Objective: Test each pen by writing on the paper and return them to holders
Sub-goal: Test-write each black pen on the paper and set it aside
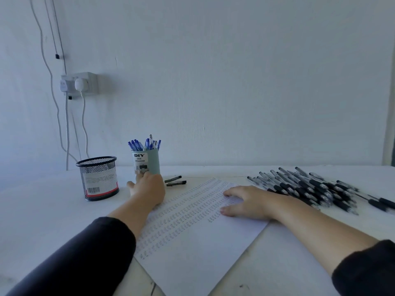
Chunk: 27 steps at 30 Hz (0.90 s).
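**Hands on the sheet, between pens**

From the head camera, the left hand reaches forward to the foot of the pale green cylindrical desk organiser, fingers at its base; whether they curl round it or only touch it cannot be told, since the back of the hand hides them. No pen shows in that hand. The right hand lies flat with fingers spread, pressing down the white sheet of paper, which is covered in rows of small scribbled marks.

The organiser just beyond the left hand is packed with blue-capped pens. The black wire-mesh pen cup stands to the left of that hand. Two black pens lie on the white tabletop between the hands, at the paper's far edge. A heap of black-gripped pens lies just right of the right hand.

The likely next step is taking a fresh pen from the heap. Best to keep one hand flat on the paper so it does not slide, and write in the bare lower part of the sheet.
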Tool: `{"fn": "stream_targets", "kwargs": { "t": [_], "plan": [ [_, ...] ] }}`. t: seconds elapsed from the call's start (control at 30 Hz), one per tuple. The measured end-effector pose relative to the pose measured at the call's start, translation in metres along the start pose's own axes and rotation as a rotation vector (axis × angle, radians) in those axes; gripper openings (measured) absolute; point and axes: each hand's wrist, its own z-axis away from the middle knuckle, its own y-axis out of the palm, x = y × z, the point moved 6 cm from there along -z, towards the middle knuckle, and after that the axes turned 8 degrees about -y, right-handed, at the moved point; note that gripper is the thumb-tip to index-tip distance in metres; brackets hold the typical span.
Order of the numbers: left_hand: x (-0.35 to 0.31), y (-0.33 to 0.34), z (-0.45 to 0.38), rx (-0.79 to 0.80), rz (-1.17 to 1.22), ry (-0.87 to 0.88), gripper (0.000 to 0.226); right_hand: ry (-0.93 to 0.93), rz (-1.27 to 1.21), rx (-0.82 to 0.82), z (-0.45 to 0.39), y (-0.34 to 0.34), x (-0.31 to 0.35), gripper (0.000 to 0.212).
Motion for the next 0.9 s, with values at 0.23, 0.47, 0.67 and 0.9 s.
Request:
{"fn": "stream_targets", "kwargs": {
  "t": [0.23,0.47,0.67,0.9],
  "plan": [
    [0.004,-0.004,-0.003,-0.103,0.077,0.011,0.028,-0.003,0.000,-0.007,0.003,-0.001,0.003,0.077],
    [-0.016,-0.028,0.020,-0.241,0.150,0.087,0.015,0.022,0.021,-0.008,0.008,-0.002,0.005,0.076],
    [-0.038,-0.035,0.045,-0.224,-0.020,0.195,0.064,0.047,0.023,0.007,0.011,-0.002,0.005,0.078],
    [-0.043,-0.036,0.051,-0.290,-0.023,0.244,0.056,0.049,0.045,0.014,0.012,-0.003,0.007,0.077]
  ]
}}
